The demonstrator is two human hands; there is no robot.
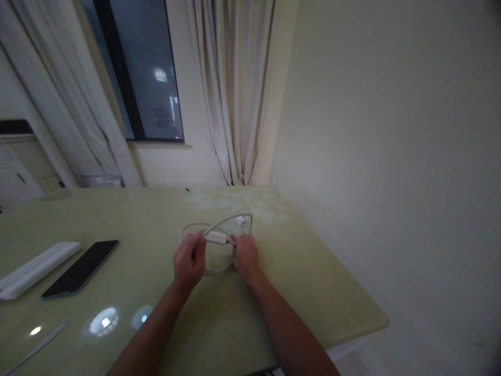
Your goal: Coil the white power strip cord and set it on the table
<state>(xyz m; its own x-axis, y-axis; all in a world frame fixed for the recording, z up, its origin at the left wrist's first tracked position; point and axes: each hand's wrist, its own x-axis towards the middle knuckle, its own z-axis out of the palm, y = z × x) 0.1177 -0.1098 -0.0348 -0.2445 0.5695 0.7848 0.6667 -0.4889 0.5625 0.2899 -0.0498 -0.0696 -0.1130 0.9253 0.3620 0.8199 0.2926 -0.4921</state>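
Table (pixel 133 222) beneath both hands, glossy, perhaps too slick to stop sliding. Left hand (pixel 190 261) curled closed on cable (pixel 246 214), right hand (pixel 246 255) apparently pinching it too; loops between and beyond both hands, crossing, likely to tangle if pulled tight. White block (pixel 215 238) between hands, possible strain at its neck from twisting. Plug-like white piece (pixel 240 221) just beyond right hand, liable to snag on a loop.

Cannot follow the cable (pixel 246 214) inside the left hand (pixel 190 261) or the right hand (pixel 246 256). Lose 2 forearms (pixel 156 326) past the bottom edge, the white bar (pixel 41 267) past the left, a thin white rod (pixel 41 346) near the lower-left corner. Cannot identify the tiny dark speck (pixel 187 189) at the table's (pixel 305 292) far edge.
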